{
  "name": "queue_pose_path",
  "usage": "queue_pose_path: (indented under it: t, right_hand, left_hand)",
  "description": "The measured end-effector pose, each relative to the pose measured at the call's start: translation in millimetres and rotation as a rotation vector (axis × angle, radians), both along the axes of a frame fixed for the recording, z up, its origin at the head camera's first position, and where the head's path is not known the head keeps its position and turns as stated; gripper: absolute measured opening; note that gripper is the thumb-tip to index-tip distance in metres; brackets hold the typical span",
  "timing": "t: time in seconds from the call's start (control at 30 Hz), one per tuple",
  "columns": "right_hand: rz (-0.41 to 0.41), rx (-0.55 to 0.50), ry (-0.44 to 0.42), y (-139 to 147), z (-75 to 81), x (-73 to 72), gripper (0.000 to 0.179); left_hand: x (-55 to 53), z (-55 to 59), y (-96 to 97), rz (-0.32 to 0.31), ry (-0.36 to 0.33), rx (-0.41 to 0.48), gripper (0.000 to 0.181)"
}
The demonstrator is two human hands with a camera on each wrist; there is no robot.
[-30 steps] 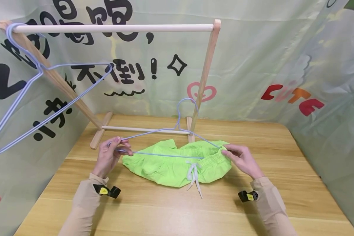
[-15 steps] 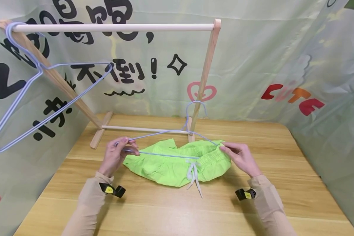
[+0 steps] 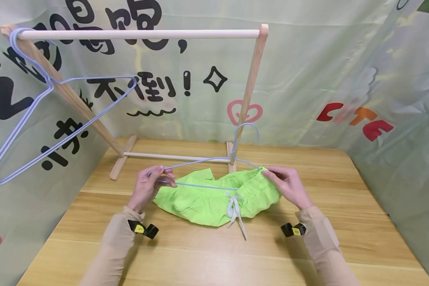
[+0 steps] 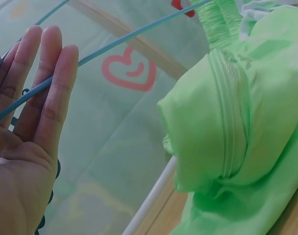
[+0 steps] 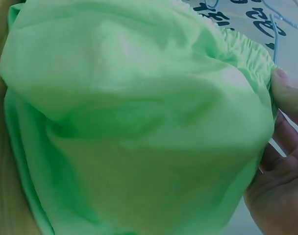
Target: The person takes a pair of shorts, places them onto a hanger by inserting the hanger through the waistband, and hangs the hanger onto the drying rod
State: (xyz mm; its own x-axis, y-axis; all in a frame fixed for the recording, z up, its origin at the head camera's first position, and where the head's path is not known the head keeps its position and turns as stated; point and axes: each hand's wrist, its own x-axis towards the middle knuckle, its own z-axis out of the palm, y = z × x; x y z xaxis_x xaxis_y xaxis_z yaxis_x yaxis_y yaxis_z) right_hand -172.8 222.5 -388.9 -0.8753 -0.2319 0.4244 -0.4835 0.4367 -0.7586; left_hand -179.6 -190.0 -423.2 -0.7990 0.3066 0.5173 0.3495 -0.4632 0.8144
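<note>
The step in hand looks to be working a thin, pale-blue wire-like hanger (image 3: 207, 186) into the waist of lime-green cloth shorts (image 3: 200, 206), which lie on the light wood-grain counter (image 3: 207, 254) with a white drawstring (image 3: 234, 208) at the front. The left hand (image 3: 147, 186) pinches the hanger's left end between thumb and fingers; in the left wrist view its other fingers are fairly straight, the lower bar crossing them. The right hand (image 3: 287, 184) is nearly closed, thumb and fingers pinching the right edge of the gathered elastic waistband (image 3: 252, 184). The hanger's right end runs inside the waist opening, its tip hidden by cloth, while the left end stands outside. The next move seems to call for seating that right corner fully against the waistband's side, the right hand keeping the elastic up, before the left side of the waist is stretched over the other corner.
</note>
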Motion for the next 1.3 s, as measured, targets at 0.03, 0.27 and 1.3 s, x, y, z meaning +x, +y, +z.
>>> queue_pose_path:
  t: [0.03, 0.27, 1.3]
  right_hand:
    - [0.006, -0.011, 0.011, -1.1, 0.9, -0.9, 0.019]
    - [0.020, -0.045, 0.061, -6.0, 5.8, -5.6, 0.018]
    - [0.026, -0.172, 0.216, -37.3, 20.3, -17.9, 0.015]
  left_hand:
    - [-0.7, -0.3, 1.6, -0.006, 0.013, 0.005, 0.038]
    - [-1.8, -1.3, 7.2, 0.002, 0.022, 0.006, 0.038]
    - [-6.6, 3.1, 40.0, 0.120, -0.013, -0.227, 0.027]
